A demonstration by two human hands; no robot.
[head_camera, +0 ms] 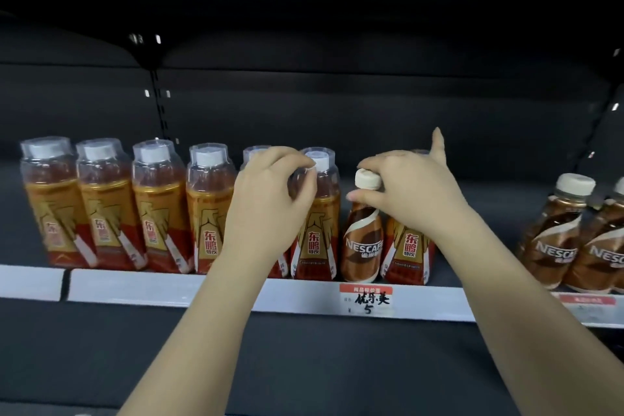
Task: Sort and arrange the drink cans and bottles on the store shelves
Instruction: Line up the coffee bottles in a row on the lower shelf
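Head view looks onto a dark grey metal store shelf [141, 287] with a white price rail along its front edge. A row of orange-and-gold plastic energy drink bottles [108, 203] with clear dust caps over white lids stands along the front of the shelf, shoulder to shoulder, running from the far left toward the middle.

One brown Nescafe coffee bottle [363, 233] with a cream screw cap stands upright inside that row, with an orange-and-gold bottle [317, 223] just on its left and another orange-and-gold bottle [407, 246] just on its right, partly hidden by the wrist.

The right hand [410, 191] reaches in from the lower right and pinches the cream cap of the Nescafe bottle between thumb and curled fingers, while its index finger sticks up free. The left hand [266, 199] comes in from the lower middle with fingers curled; its fingertips touch the clear dust cap of the orange-and-gold bottle left of the coffee bottle, though whether they truly grip it I cannot tell.

Well apart at the far right stands a cluster of brown Nescafe bottles [557, 236]. A red-and-white handwritten price tag [366, 299] hangs on the rail below the lone coffee bottle.
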